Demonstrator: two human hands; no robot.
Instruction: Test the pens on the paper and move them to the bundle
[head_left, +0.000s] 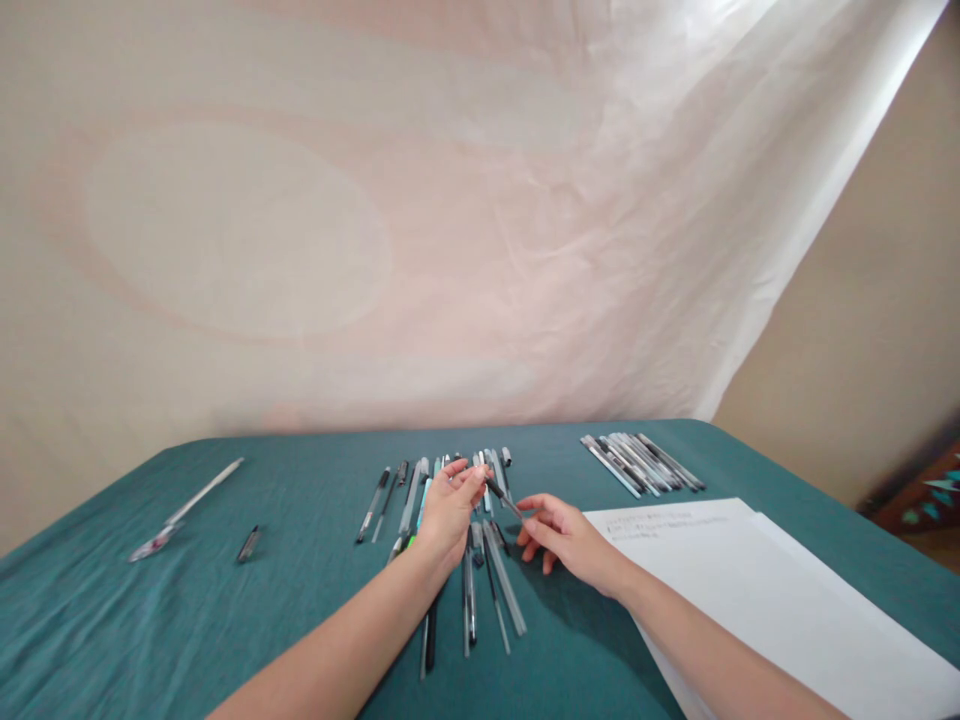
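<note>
My left hand (452, 505) is over the middle of the table, its thumb and fingers pinching one end of a dark, slim pen (504, 496). The pen slants down to the right, where my right hand (559, 535) has its thumb and fingertips closed at the other end. Whether a cap is on the pen is too small to make out. Beneath and around my hands lie several loose pens, clear barrels (504, 580) and thin refills (496, 605) on the cloth. My left hand and forearm hide part of this spread.
To the right lie white paper sheets (757, 600) with handwriting at the top, partly under my right forearm. Behind them is a row of pens (641, 464). A long white stick-like item (204, 493) and a short dark cap-like piece (248, 544) lie left on the green tablecloth (315, 600).
</note>
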